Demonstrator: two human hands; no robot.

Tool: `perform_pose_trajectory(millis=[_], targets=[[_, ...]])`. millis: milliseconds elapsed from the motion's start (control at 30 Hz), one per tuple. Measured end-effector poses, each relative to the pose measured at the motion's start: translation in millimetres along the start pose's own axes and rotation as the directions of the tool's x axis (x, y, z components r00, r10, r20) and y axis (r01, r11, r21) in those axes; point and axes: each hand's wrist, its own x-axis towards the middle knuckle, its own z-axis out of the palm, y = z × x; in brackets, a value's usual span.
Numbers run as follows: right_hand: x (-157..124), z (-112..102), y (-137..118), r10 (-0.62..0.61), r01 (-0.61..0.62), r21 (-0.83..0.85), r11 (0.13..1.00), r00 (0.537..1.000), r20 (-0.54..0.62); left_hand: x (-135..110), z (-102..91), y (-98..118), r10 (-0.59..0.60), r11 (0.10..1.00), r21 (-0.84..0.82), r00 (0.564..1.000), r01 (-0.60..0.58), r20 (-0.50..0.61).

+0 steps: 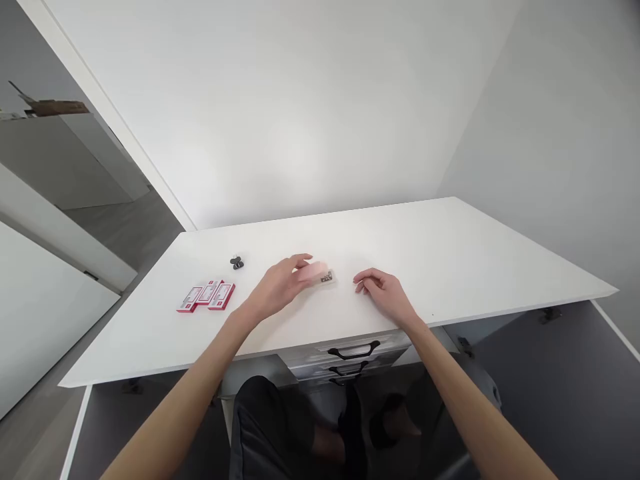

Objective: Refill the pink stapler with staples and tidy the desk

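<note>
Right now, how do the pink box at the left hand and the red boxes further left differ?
The pink box is single and paler; the red boxes are three, darker, side by side. The left hand touches the pink box; the red boxes lie untouched. Both rest on the white table.

I note the surface [450, 260] under both hands is a smooth, matt white board, laminate by its look. The small pale pink block [320, 273] at the left hand [280, 288] reads as smooth plastic, its exact finish blurred. Left of that hand, three red-and-white packs [207, 295] look like printed card. Below the right hand [385, 293], the drawer handles [354, 351] are glossy black metal.
</note>
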Motion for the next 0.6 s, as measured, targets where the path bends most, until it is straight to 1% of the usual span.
perform_pose_trajectory(millis=[67,133,200,367,533,600], targets=[[0.4,0.1,-0.6,-0.001,0.001,0.005,1.000,1.000,0.000,7.8,1.1,2.6,0.078,0.996,0.030,0.993,-0.081,0.084],[0.5,0.4,-1.7,-0.002,0.002,0.011,1.000,1.000,-0.001,14.9,2.4,4.6,0.143,0.986,0.061,0.978,-0.154,0.155],[0.4,0.5,-3.1,-0.002,0.002,0.013,1.000,1.000,-0.001,21.0,3.6,7.1,0.185,0.976,0.081,0.964,-0.203,0.194],[0.3,0.5,-5.4,0.006,-0.006,0.020,1.000,1.000,0.003,32.4,6.0,15.3,0.241,0.951,0.129,0.937,-0.279,0.253],[1.0,0.6,-5.1,-0.001,0.001,0.021,1.000,1.000,-0.001,45.6,3.8,23.5,0.268,0.947,0.098,0.921,-0.306,0.284],[1.3,0.7,-5.0,-0.002,0.002,0.021,1.000,1.000,0.000,52.7,1.0,25.4,0.278,0.943,0.092,0.907,-0.321,0.317]])
